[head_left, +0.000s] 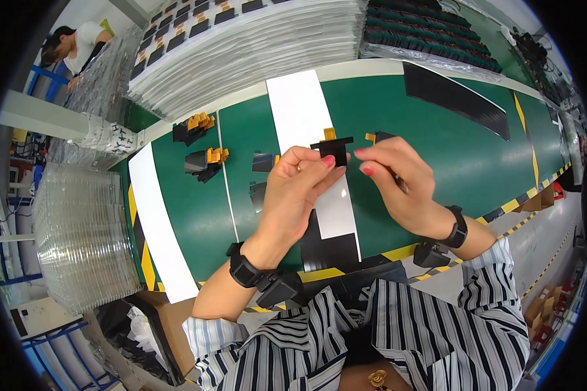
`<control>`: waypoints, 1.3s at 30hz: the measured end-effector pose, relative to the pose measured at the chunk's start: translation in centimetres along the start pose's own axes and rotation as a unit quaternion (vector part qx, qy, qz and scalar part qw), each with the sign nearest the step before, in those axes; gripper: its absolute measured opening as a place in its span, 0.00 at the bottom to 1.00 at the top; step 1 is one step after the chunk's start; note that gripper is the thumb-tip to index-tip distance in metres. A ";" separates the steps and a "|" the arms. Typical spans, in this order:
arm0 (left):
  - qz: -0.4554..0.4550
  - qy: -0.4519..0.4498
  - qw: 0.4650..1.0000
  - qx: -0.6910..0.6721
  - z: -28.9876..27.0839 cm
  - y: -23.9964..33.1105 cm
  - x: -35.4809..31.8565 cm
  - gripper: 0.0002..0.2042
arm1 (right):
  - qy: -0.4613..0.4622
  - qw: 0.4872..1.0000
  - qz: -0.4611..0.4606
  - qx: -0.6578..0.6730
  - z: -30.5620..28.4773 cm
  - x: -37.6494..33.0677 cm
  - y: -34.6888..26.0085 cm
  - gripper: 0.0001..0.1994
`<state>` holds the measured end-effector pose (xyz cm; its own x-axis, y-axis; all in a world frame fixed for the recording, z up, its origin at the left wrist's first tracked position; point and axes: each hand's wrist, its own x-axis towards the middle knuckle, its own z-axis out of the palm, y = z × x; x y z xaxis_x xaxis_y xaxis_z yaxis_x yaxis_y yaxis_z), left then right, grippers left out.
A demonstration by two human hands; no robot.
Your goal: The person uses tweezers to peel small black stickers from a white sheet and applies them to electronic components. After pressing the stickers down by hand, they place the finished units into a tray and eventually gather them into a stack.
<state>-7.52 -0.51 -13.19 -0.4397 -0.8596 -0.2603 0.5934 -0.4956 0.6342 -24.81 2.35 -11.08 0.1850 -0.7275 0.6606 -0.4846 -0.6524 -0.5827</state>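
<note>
My left hand [290, 195] pinches a small black display panel [333, 152] between thumb and fingers, above a white strip. An orange flex cable [329, 133] sticks up from the panel's far edge. Just right of it, my right hand [401, 186] hovers with thumb and index finger bent but apart; I see nothing between them. Behind the right hand, another dark panel [383, 136] with an orange tab is partly covered. Left of my left hand lie two more dark panels, one [262, 162] farther off and one [258, 195] nearer, both partly hidden by the hand.
Two piles of panels with orange cables, one farther [192, 130] and one nearer [205, 163], lie on the green mat [195, 215]. Stacked clear trays [248, 52] stand behind the table, more trays [78, 234] at left. A black sheet [460, 101] lies far right. A person [85, 49] works far left.
</note>
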 end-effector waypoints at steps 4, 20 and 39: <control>0.030 -0.048 0.998 0.006 0.1 -0.8 -0.3 0.04 | 0.022 0.990 0.131 0.042 0.7 -0.4 0.3 0.08; 0.325 0.080 0.777 0.533 0.8 -0.1 -1.1 0.05 | 0.011 0.986 0.151 0.067 0.6 -0.9 0.6 0.05; 0.168 0.009 0.893 0.418 -0.4 -1.1 -0.6 0.13 | -0.131 0.965 0.190 -0.122 -4.4 0.1 6.5 0.07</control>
<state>-7.65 0.46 -13.99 -0.3157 -0.9480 0.0403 -0.0230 0.0501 0.9985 -31.72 -0.98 -12.74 0.1491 -0.9541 0.2598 -0.7410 -0.2818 -0.6095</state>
